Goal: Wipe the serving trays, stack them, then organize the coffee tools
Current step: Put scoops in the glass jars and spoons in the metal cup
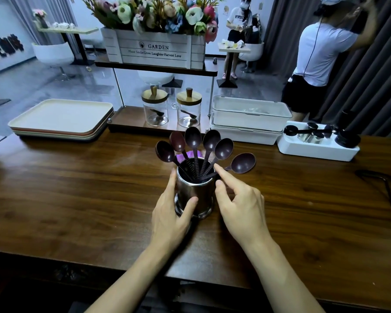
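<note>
steel cup (195, 193) on wooden table (77, 188), six dark scoops (193, 137) fanned inside, left hand (171, 213) fingers curled round it, right hand (242, 206) forefinger straight on one scoop handle, stacked trays (61, 116) behind-left of it

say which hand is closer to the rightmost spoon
Right. The right hand reaches a forefinger to that spoon; the left hand grips the metal cup on its other side.

Café-type setting. Long wooden counter (77, 188) carrying stacked serving trays (61, 116), lidded glass jars (155, 109) with scoops inside, a white holder of coffee tools (314, 134). Beyond: small tables (68, 30) with white tub chairs (52, 54); "GARDEN" flower crate (154, 48) on a shelf (145, 65).
</note>
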Demonstrator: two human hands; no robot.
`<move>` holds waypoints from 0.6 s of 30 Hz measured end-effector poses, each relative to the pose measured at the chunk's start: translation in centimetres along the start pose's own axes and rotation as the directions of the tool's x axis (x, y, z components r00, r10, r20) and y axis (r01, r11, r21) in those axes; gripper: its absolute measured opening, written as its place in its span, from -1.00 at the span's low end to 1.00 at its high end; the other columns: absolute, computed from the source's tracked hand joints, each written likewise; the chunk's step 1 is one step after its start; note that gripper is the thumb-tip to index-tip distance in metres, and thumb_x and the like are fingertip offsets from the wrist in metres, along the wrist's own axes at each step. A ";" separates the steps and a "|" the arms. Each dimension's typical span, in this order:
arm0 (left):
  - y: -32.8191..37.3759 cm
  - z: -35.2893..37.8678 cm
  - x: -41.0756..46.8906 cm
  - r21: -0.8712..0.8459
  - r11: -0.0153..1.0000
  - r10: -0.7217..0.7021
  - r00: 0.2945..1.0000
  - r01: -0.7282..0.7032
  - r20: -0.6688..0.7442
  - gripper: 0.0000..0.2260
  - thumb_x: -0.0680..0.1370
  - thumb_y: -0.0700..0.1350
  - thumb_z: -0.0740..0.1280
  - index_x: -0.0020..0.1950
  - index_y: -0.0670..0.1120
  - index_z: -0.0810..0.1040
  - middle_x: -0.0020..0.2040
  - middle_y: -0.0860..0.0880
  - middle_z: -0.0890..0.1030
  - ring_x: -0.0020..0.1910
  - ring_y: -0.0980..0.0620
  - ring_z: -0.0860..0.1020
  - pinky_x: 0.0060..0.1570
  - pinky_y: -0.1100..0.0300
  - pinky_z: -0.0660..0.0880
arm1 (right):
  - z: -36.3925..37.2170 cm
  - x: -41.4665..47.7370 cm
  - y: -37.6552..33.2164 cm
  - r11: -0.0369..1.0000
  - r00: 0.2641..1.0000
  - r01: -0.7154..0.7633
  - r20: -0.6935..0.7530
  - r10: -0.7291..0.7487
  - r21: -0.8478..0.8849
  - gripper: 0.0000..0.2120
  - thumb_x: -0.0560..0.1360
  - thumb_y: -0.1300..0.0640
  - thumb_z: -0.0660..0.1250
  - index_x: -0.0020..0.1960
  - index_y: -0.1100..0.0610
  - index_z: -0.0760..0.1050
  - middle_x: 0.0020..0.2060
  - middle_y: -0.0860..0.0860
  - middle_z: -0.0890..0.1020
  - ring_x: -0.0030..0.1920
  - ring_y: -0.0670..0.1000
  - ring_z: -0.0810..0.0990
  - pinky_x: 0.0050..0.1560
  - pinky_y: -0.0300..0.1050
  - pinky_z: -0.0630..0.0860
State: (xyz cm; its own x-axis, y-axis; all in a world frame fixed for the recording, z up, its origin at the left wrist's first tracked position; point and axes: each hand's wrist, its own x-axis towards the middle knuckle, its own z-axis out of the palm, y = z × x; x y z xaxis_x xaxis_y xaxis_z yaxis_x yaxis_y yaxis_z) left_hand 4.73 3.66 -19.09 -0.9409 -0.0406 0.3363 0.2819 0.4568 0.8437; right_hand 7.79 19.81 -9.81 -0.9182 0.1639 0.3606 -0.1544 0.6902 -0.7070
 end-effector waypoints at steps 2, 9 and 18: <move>0.0 0.0 0.0 0.008 1.000 0.003 1.000 -0.003 -0.001 -0.26 0.52 0.28 0.32 0.63 0.32 0.04 0.42 0.30 0.47 0.37 0.20 0.49 0.32 0.09 0.48 | -0.1 0.1 0.0 1.000 1.000 -0.009 0.015 0.009 -0.005 -0.63 0.62 0.05 0.27 0.42 -0.16 0.48 0.08 -0.08 0.72 0.03 -0.03 0.67 0.10 -0.16 0.50; -0.1 0.0 0.0 0.004 1.000 -0.009 1.000 0.009 0.007 -0.24 0.50 0.29 0.35 0.63 0.31 0.06 0.47 0.25 0.45 0.40 0.17 0.48 0.34 -0.02 0.49 | 0.2 0.6 0.1 0.999 0.999 -0.028 -0.016 0.027 -0.042 -0.68 0.63 0.05 0.26 0.34 -0.15 0.56 0.04 -0.13 0.72 -0.06 -0.02 0.66 -0.02 -0.21 0.42; -0.5 0.0 0.1 -0.049 0.999 -0.011 1.000 0.011 0.005 -0.23 0.46 0.31 0.40 0.61 0.31 0.15 0.37 0.38 0.42 0.36 0.23 0.47 0.28 -0.05 0.52 | 1.8 0.0 -0.1 0.998 0.998 -0.067 -0.017 0.066 -0.020 -0.66 0.64 -0.05 0.25 0.40 -0.14 0.51 0.31 -0.18 0.59 0.38 -0.18 0.45 0.32 -0.23 0.38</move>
State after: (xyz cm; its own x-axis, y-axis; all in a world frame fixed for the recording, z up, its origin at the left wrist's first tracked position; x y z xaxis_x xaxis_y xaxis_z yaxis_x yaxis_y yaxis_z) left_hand 4.48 3.45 -19.43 -0.9449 -0.0413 0.3247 0.2799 0.4121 0.8671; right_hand 7.15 18.47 -10.82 -0.9203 0.2209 0.3229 -0.0856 0.6918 -0.7170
